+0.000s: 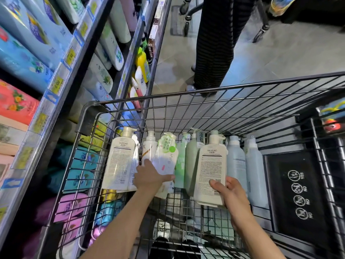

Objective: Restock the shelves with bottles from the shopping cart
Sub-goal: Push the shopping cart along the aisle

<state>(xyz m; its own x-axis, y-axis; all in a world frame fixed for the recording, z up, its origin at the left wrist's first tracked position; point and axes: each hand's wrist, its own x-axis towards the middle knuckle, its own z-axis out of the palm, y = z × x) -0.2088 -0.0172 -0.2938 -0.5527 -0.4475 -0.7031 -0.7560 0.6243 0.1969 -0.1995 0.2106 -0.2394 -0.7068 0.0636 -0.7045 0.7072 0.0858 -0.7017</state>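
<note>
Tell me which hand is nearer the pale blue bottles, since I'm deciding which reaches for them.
Right. The right hand grips a cream bottle just beside the pale blue bottles; the left hand holds a green-capped bottle further left.

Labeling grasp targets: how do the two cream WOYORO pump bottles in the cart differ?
The left cream bottle stands untouched by the cart's left wall; the right cream bottle is gripped by the right hand. The right one sits nearer the camera. Both show back labels and cream pump tops.
</note>
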